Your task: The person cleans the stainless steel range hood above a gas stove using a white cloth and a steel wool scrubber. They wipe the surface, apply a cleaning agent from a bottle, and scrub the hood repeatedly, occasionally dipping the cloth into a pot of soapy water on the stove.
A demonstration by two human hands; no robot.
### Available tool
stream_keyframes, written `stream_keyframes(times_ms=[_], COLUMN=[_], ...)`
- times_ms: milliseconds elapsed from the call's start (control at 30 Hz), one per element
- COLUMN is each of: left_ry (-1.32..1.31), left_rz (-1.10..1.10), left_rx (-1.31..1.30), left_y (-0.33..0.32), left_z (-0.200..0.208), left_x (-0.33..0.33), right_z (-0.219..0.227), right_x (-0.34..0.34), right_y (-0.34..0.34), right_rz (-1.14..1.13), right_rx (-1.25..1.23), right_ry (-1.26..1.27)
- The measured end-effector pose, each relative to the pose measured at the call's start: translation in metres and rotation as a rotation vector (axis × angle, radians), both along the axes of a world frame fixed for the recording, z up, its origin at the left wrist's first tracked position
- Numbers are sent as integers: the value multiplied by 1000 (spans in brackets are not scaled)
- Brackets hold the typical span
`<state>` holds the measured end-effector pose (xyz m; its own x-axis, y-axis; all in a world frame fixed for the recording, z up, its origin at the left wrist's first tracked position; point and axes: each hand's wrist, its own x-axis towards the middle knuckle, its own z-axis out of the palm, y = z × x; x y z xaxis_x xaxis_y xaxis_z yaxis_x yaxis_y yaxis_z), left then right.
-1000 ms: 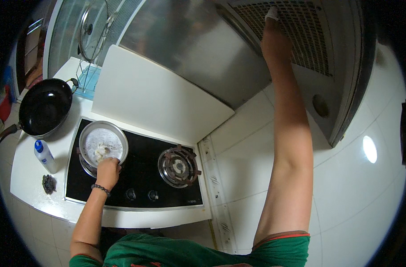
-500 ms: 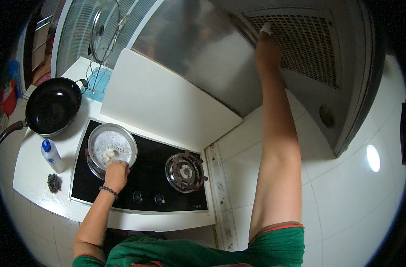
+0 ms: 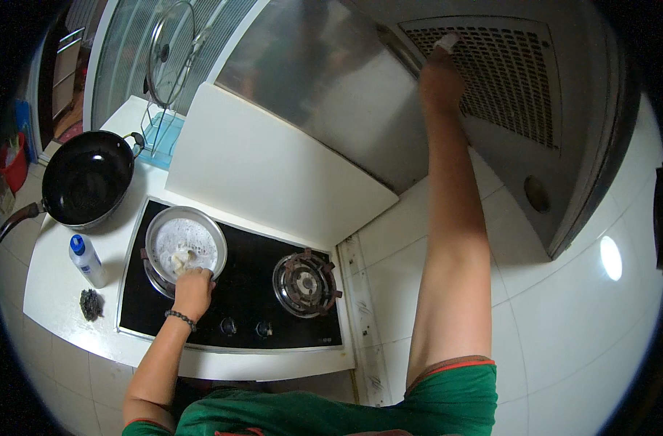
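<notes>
A round metal bowl [image 3: 152, 245] of foamy water sits over the left burner, with a pale, crumpled cloth-like thing [image 3: 182, 259] in the foam. My left hand [image 3: 194, 292], a dark bead bracelet at its wrist, is closed on the bowl's near rim. Up at the range hood, my right hand [image 3: 442, 83] is closed around a small whitish thing [image 3: 446, 42] pressed to the mesh filter [image 3: 502, 80]. Its kind is too small to make out, and most of the fingers are hidden behind the hand.
A black wok [image 3: 88, 178], a blue-capped bottle [image 3: 87, 261] and a dark scouring pad [image 3: 91, 305] are on the white counter at left. The right burner [image 3: 306, 283] is bare. A white panel [image 3: 273, 163] leans behind the stove; a glass lid [image 3: 170, 54] stands in a rack.
My right hand and the whitish thing have shifted slightly to the right along the mesh. The left hand stays on the bowl's rim, and the whole view has moved a little.
</notes>
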<state>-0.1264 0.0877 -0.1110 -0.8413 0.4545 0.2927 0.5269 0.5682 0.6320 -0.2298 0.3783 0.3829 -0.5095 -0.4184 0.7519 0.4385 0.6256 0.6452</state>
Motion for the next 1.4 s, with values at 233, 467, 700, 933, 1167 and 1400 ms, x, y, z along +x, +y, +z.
stream_keyframes(times_ms=[233,467,700,933,1167,1400], left_ry=[-3,21,17,7,-23,30], left_rz=[9,-15,-12,-10,-17,-8], left_rx=[-10,6,-21,-37,-39,-48], left_y=[-4,0,-5,-5,-7,-7], left_z=[-5,-2,4,2,3,-2], left_x=[-2,-2,0,0,0,0], right_z=[-4,23,-22,-46,-8,-34], right_x=[34,-1,-43,-49,5,-58], right_y=[-35,-6,-13,-3,-34,-22], right_rz=[-104,51,36,64,242,16], right_rx=[-211,102,-70,-262,-109,-198], right_ry=[85,363,202,-26,224,145])
